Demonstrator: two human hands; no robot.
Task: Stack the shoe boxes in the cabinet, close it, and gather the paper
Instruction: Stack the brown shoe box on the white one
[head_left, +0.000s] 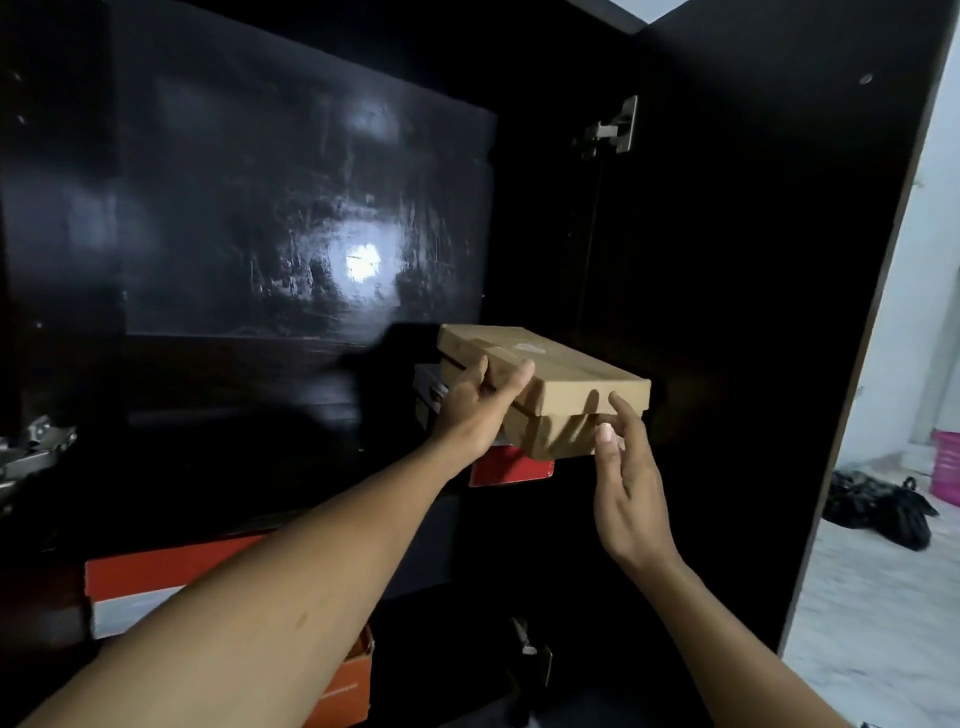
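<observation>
A brown cardboard shoe box lies on top of a small stack at the right of a shelf inside the dark cabinet. Under it a red box and a grey box peek out. My left hand rests against the brown box's left side, fingers on its lid edge. At the box's front right corner, the fingertips of my right hand touch it with fingers spread. An orange-red shoe box sits on a lower shelf, partly hidden by my left forearm.
The open cabinet door stands at the right, with a metal hinge at the top. Beyond it, a black bag and a pink bucket sit on the pale floor. Another hinge shows at the left edge.
</observation>
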